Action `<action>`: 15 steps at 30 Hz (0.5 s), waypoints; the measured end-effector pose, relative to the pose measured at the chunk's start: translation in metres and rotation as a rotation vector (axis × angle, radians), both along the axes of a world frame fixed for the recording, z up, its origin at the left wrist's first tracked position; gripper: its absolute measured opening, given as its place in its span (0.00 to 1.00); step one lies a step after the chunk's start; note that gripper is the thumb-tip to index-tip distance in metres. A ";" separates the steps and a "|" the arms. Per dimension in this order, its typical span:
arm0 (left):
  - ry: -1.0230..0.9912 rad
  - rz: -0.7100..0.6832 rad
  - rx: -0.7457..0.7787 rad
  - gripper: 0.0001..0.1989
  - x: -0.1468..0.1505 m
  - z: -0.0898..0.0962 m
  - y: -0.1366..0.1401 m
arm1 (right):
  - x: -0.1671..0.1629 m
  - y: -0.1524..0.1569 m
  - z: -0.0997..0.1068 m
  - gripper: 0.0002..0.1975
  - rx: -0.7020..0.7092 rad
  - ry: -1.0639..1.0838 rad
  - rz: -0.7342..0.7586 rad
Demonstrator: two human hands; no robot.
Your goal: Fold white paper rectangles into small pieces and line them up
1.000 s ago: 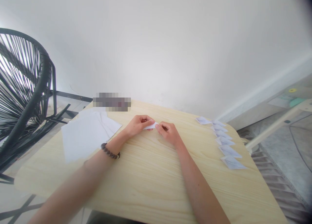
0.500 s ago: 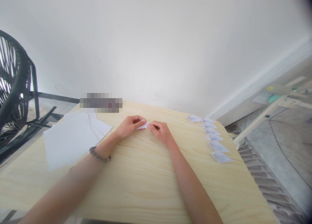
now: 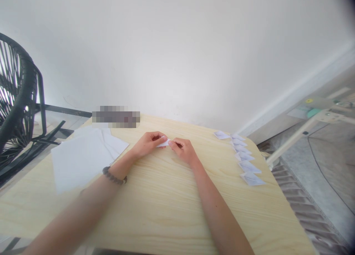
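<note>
Near the middle of the wooden table [image 3: 166, 203], a small piece of folded white paper [image 3: 163, 141] is pinched between both hands. My left hand [image 3: 149, 142], with a dark beaded bracelet [image 3: 114, 176] on its wrist, is closed on the paper's left part. The thumb and fingers of my right hand [image 3: 183, 147] close on its right end. Much of the paper is hidden by the fingers. Along the table's right side lies a row of several folded white paper pieces [image 3: 250, 167].
Loose white paper sheets [image 3: 80, 158] overlap on the left of the table. A blurred-out dark object [image 3: 116, 117] is at the back left. A black woven chair [image 3: 23, 84] stands at far left, a white wall [image 3: 177, 62] behind, a pale metal frame [image 3: 294, 140] to the right.
Both hands keep their pinch on the folded paper with almost no movement. The whole view has shifted very slightly.
</note>
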State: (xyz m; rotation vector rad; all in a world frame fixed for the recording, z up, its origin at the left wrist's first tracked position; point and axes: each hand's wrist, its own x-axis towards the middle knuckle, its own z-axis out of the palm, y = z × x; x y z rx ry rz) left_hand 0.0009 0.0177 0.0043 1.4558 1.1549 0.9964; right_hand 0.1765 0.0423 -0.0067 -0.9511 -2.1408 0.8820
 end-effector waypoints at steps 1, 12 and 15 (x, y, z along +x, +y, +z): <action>0.002 0.002 -0.001 0.15 0.000 0.000 0.000 | 0.000 0.000 0.000 0.18 -0.004 -0.002 -0.004; 0.012 0.005 0.006 0.16 0.001 0.002 -0.002 | 0.000 -0.001 0.001 0.18 -0.016 -0.012 -0.012; 0.000 -0.011 0.007 0.17 0.000 0.002 -0.001 | 0.000 -0.001 0.002 0.18 -0.018 0.011 0.004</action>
